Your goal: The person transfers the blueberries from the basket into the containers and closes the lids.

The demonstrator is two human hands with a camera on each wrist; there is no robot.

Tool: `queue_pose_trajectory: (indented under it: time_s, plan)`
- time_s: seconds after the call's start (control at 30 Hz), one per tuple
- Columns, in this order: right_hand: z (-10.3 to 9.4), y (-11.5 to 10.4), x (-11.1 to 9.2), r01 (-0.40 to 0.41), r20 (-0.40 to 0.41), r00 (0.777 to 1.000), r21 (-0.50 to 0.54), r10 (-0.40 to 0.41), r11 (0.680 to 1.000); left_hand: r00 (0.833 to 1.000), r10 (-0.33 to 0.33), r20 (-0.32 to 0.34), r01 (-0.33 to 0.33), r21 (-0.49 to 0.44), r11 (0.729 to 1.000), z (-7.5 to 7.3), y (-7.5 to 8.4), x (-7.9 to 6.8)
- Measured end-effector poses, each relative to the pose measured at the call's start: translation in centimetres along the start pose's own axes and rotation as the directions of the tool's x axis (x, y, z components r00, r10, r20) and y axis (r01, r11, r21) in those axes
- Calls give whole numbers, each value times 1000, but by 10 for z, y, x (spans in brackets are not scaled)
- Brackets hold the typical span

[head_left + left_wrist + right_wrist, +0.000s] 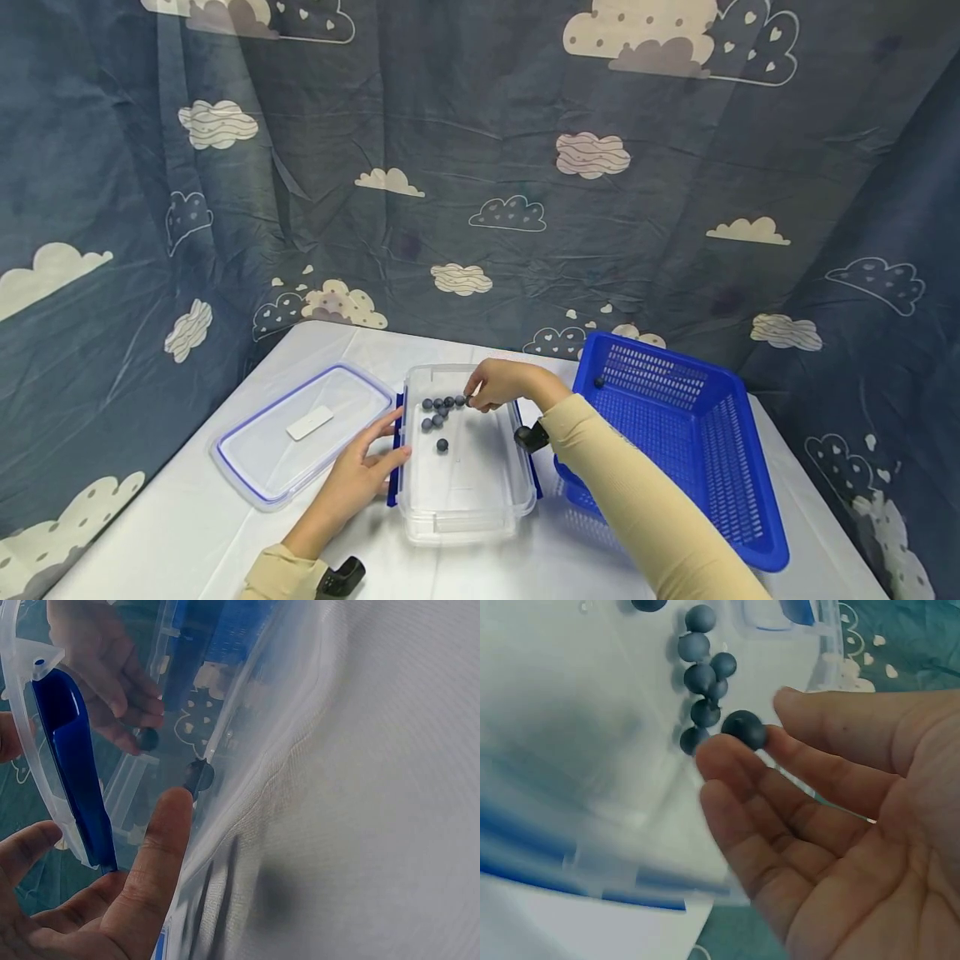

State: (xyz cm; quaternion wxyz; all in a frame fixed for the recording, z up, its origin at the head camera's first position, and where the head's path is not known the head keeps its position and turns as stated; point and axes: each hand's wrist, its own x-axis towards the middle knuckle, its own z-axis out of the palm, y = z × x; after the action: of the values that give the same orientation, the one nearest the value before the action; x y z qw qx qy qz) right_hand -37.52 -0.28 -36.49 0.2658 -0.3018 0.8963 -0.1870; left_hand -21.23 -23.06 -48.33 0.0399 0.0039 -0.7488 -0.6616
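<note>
A clear plastic box (480,500) with blue side latches (71,750) stands in the middle of the table. Several dark blueberries (438,421) lie inside, most of them clustered toward the far left, one apart nearer the front. My right hand (498,385) reaches over the box's far right part and holds a blueberry (744,730) at its fingertips, beside the cluster. The left hand (363,471) touches the box's left side with fairly straight fingers, close to the latch.
Left of the box lies its clear lid (262,492) with a blue seal and a white rectangular piece (309,422) on it. A blue perforated basket (768,517) stands at the right, with one blueberry (599,382) inside. A cloud-patterned cloth (465,108) hangs behind.
</note>
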Motion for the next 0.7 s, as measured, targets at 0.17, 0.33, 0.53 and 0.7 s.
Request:
queue_pose_trajectory:
  time_s: [0.17, 0.33, 0.53, 0.7]
  plan:
    - [13, -7, 7, -42, 48, 998, -23, 43, 999, 1000, -4, -1, 4, -2, 1000, 1, 0, 0]
    - [23, -9, 10, -65, 75, 995, 11, 64, 998, 1000, -7, 3, 7, -2, 1000, 1, 0, -1]
    - [27, -13, 10, -83, 75, 994, 48, 79, 995, 1000, -4, -1, 4, 4, 1000, 1, -1, -1]
    - [22, -14, 6, -71, 68, 995, 33, 69, 997, 1000, -7, -2, 7, 7, 1000, 1, 0, -1]
